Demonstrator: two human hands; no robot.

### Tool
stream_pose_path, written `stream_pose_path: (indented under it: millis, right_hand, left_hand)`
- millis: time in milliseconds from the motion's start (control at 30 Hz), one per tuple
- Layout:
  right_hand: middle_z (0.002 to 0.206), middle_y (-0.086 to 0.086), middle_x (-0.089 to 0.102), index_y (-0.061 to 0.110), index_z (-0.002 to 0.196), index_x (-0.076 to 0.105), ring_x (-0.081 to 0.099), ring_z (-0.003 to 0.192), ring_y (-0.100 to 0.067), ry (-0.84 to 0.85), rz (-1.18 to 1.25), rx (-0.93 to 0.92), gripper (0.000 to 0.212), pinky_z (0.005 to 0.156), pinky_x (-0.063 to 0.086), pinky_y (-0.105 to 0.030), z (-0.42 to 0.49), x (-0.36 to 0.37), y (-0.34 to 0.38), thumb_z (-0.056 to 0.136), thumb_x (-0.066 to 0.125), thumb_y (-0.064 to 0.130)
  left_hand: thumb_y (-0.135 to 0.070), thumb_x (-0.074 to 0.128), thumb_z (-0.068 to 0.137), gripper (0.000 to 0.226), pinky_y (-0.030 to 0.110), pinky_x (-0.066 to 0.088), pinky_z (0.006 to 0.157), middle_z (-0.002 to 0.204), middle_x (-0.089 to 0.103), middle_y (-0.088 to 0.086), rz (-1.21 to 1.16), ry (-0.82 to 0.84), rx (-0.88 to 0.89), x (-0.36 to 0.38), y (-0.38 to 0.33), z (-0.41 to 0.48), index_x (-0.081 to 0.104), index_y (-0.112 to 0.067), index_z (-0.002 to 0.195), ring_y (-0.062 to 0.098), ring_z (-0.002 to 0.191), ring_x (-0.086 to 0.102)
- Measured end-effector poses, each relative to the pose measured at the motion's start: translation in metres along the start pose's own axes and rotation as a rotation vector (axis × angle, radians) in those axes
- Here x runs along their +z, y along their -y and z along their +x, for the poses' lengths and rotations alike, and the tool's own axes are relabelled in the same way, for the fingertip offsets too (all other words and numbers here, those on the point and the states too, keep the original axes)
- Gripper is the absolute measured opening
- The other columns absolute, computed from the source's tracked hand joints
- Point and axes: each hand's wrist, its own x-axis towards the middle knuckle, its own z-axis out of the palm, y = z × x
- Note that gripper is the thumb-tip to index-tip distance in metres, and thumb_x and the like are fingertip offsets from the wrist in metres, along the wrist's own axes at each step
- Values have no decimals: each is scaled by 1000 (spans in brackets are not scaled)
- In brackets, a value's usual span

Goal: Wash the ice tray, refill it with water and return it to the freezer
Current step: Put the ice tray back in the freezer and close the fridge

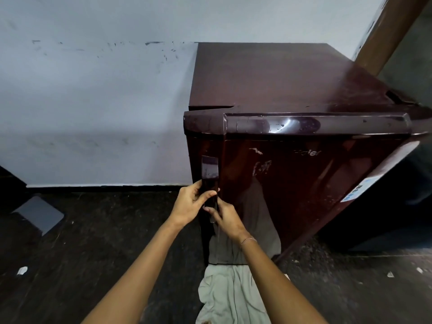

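A small dark maroon fridge [304, 183] stands against the pale wall, seen from above, its door closed. A vertical dark handle [209, 170] runs down the door's left edge. My left hand [190, 202] wraps the handle from the left, fingers curled round its lower half. My right hand [225, 217] grips the bottom end of the same handle from the right, just under the left hand. The ice tray is not in view.
Dark speckled floor [93, 242] spreads to the left and front. A grey cloth [231, 295] lies at the fridge's foot between my arms. A grey flat slab [38, 213] sits at far left. A brown wooden post [388, 31] leans at the upper right.
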Motion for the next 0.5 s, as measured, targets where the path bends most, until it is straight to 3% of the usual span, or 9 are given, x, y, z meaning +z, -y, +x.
stream_pose_path:
  millis: [267, 400, 500]
  right_hand:
    - [112, -5, 66, 13, 128, 50, 63, 98, -10, -31, 37, 15, 38, 88, 52, -33, -3, 4, -1, 95, 52, 32]
    - [112, -4, 66, 19, 130, 51, 65, 97, -18, -27, 125, 87, 37, 83, 55, -38, -6, 4, 4, 95, 54, 31]
    - [115, 3, 63, 18, 132, 48, 62, 104, -11, -49, 179, 139, 38, 85, 52, -21, -10, 5, 13, 95, 53, 28]
  left_hand:
    - [-17, 62, 86, 28, 23, 54, 84, 103, 71, 3, -24, -59, -2, 5, 1, -5, 63, -10, 113, 9, 98, 68]
    - [-16, 62, 88, 29, 15, 52, 81, 102, 71, 2, -52, -129, 12, 13, -2, -10, 62, -7, 115, 5, 96, 68]
    - [-24, 59, 90, 31, 15, 52, 80, 104, 70, 1, -15, -178, 28, 20, -2, -15, 61, -8, 116, 4, 96, 67]
